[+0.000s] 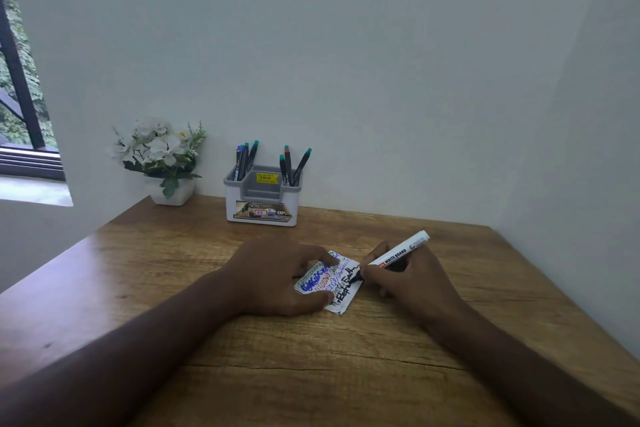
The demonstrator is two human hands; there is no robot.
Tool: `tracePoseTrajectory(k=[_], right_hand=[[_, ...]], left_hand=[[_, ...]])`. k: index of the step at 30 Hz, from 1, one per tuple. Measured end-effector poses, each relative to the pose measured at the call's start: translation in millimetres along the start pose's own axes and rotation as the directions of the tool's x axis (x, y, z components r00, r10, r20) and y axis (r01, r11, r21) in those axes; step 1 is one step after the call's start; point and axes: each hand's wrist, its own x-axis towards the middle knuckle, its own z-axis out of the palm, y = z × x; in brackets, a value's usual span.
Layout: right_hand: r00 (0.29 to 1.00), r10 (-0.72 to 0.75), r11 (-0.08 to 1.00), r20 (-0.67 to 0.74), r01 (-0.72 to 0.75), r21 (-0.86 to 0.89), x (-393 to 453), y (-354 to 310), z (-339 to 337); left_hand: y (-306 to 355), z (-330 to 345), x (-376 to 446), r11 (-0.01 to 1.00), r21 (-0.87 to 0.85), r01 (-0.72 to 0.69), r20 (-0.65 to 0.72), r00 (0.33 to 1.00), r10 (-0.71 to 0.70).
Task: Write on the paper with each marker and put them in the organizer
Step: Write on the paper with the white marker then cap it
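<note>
A small white paper (341,282) covered in blue, red and black scribbles lies on the wooden table. My left hand (277,276) rests flat on its left part, pinning it down. My right hand (403,282) grips a white whiteboard marker (398,253) with its black tip touching the paper's right edge. The white and grey organizer (262,199) stands at the back of the table by the wall. Several markers stick up from its left compartment (244,159) and three from its right compartment (292,165).
A white pot of white flowers (161,159) sits at the table's back left corner. Walls close the table off behind and on the right. A window opens at far left. The wooden tabletop (311,357) stretches toward me.
</note>
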Motion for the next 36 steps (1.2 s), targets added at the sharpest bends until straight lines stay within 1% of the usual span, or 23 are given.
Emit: tracePoseTrajectory(k=[3,8,13,16,19,23,28,32,36], right_hand=[[1.0,-0.009,0.999,0.011,0.009,-0.039,0.7,0.1,0.5],[1.0,-0.003,0.999,0.007,0.003,-0.032,1.1,1.1,0.1],[0.999,0.014,1.0,-0.052,-0.014,0.001,1.5,2.1,-0.8],[0.999,0.031,0.999,-0.037,-0.032,-0.023,2.3,3.2,0.3],[0.998,0.042,0.999,-0.037,-0.042,0.007,2.0,2.2,-0.3],[0.999,0.038,0.999,-0.028,-0.038,0.004,0.6,0.4,0.6],[0.991,0.03,0.998,-0.132,-0.022,0.058,1.9,1.7,-0.7],[0.996,0.051,0.999,-0.067,-0.051,-0.002,3.8,1.6,-1.3],[0.992,0.058,0.998,-0.115,-0.055,0.028,6.0,2.7,-1.5]], left_hand=[[0.8,-0.1,0.6,1.0,0.0,0.001,0.002,1.0,-0.001],[-0.5,1.0,0.3,1.0,-0.013,-0.001,-0.015,1.0,0.001],[-0.8,0.8,0.3,1.0,-0.021,-0.01,-0.015,1.0,0.009],[-0.6,0.9,0.3,1.0,-0.01,-0.009,-0.021,1.0,0.009],[-0.3,1.0,-0.4,1.0,-0.011,-0.006,-0.013,1.0,0.006],[-0.6,0.7,0.1,1.0,-0.012,-0.004,-0.007,1.0,0.004],[1.5,-1.1,-0.3,1.0,-0.007,-0.006,0.002,1.0,0.006],[1.0,-0.8,-0.3,1.0,-0.006,-0.008,0.0,1.0,0.008],[1.8,-2.3,-1.3,1.0,-0.003,-0.005,0.003,1.0,0.006]])
